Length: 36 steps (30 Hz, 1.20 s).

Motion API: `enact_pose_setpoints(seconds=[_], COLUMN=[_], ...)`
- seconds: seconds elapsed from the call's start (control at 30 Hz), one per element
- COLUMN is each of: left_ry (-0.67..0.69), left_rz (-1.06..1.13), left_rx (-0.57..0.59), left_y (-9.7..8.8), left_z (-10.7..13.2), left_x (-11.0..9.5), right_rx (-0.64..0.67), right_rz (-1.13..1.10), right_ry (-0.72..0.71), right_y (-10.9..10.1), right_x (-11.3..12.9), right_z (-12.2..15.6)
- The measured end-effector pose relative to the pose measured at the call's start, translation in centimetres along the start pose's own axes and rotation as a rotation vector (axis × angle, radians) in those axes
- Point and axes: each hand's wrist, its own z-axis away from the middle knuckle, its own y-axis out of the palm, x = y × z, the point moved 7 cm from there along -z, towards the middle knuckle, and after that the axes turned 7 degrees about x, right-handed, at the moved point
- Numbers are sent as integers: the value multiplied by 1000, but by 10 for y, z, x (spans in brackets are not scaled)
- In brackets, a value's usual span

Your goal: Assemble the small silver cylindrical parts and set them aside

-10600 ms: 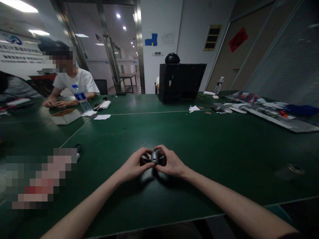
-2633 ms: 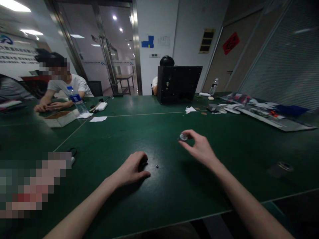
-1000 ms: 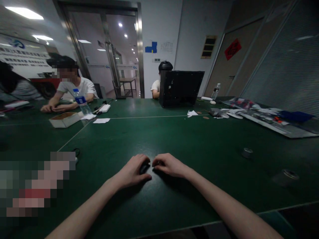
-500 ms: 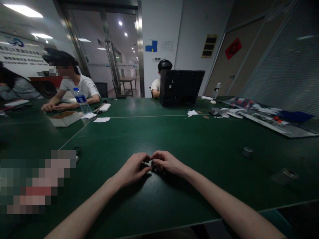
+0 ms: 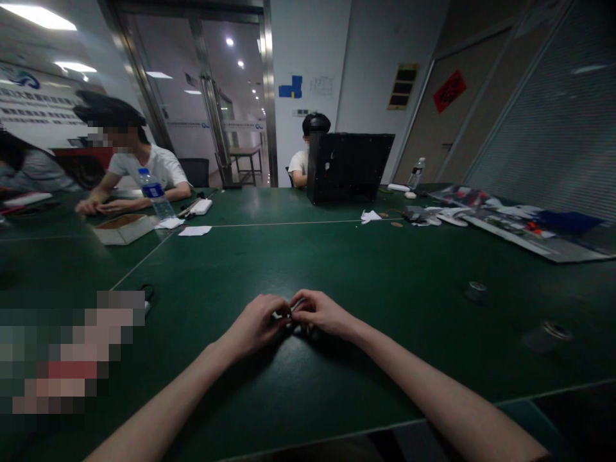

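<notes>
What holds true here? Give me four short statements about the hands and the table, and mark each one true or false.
1. The left hand and the right hand meet fingertip to fingertip around a small part, low over the green table. True; the part is mostly hidden.
2. The small metal cylinder lies between the two hands. False: it stands alone on the table, well off to the right.
3. The water bottle stands by a co-worker at the far left. True.
4. The black case lies flat beside the hands. False: it stands upright at the table's far side.
</notes>
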Motion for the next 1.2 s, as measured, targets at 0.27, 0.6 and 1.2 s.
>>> enact_pose_setpoints(seconds=[0.27,0.6,1.2], left_ry=[-8,-19,-71], left_rz=[-13,2,264], left_rx=[10,-1,-72], left_y=[0,0,0], left_z=[0,0,0], left_x=[0,2,8], right_rx=[11,-9,-100], right_rz=[-7,42,262], right_ry=[4,14,-144], right_y=[0,0,1], right_x=[-1,3,22], right_z=[0,-1,5])
